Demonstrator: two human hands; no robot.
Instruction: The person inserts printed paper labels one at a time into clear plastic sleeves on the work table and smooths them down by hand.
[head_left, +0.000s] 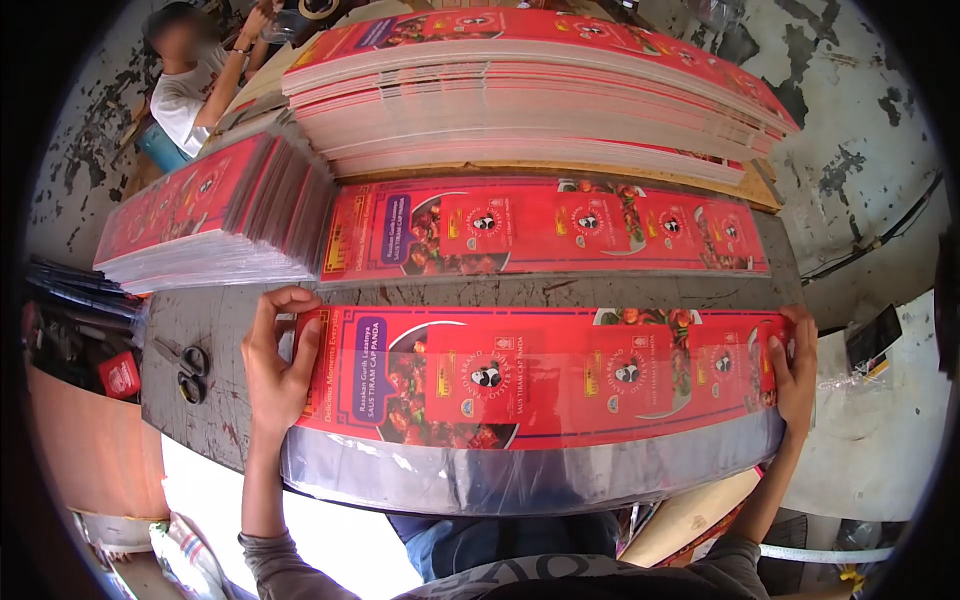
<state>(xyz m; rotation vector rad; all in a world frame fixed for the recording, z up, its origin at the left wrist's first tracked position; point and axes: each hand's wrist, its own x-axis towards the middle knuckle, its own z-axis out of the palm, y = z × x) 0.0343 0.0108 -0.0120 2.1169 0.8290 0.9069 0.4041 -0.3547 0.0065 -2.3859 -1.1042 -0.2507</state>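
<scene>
A long red printed sheet (560, 375) with panda logos and food pictures lies in front of me, its lower part under clear film. Clear plastic sleeves (540, 480) show as a shiny band along its near edge. My left hand (275, 360) grips the sheet's left end, thumb on top and fingers curled at the far corner. At the opposite end, my right hand (795, 375) holds the edge with its thumb on the print; some of its fingers are hidden behind. Just beyond lies another red sheet in clear plastic (545, 230), flat on the table.
A tall stack of red sheets (540, 110) rises at the back on a wooden board. A pile of plastic-covered sheets (210, 215) stands at the left. Black-handled scissors (188, 370) lie on the worn grey table (220, 425). Another person (190, 90) sits at the back left.
</scene>
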